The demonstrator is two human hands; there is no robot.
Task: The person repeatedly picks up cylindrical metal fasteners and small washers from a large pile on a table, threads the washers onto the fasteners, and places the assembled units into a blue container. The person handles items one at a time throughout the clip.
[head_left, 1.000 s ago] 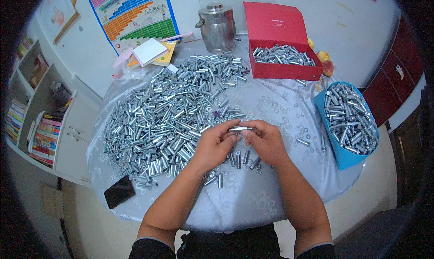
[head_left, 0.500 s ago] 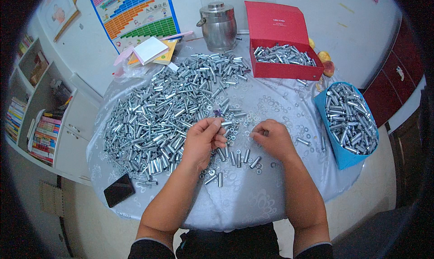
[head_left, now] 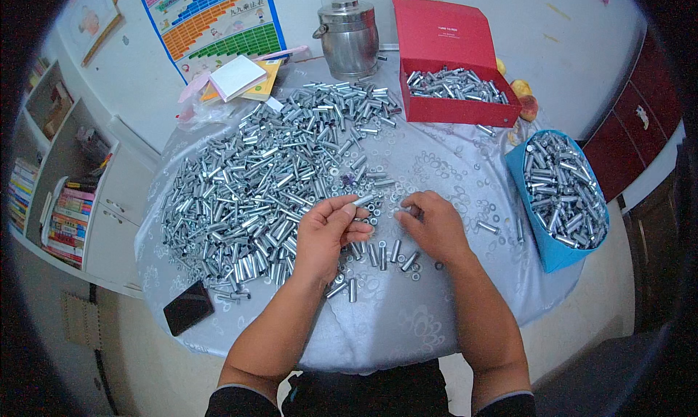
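Observation:
Over the front of the table, my left hand [head_left: 326,231] pinches a short silvery metal sleeve [head_left: 364,199] between thumb and fingers, its end pointing right. Just to the right, my right hand [head_left: 432,223] has its fingers curled and drawn together; whatever they hold, if anything, is too small to make out. Beside my left hand spreads a big heap of metal sleeves and bolts [head_left: 240,191]. Several loose sleeves [head_left: 383,256] and small washers lie on the cloth below and between my hands.
A red box [head_left: 465,111] with its lid up and a blue bin [head_left: 556,261], both holding metal bolts, stand at the right. A steel pot [head_left: 349,42], books [head_left: 238,77] and fruit [head_left: 526,107] are at the back. A black phone [head_left: 188,309] lies front left. Thin rings [head_left: 440,171] dot the silvery tablecloth.
My right hand has moved slightly left, nearer my left hand. The sleeve in my left hand now shows more clearly, tilted up to the right. The view has shifted a little.

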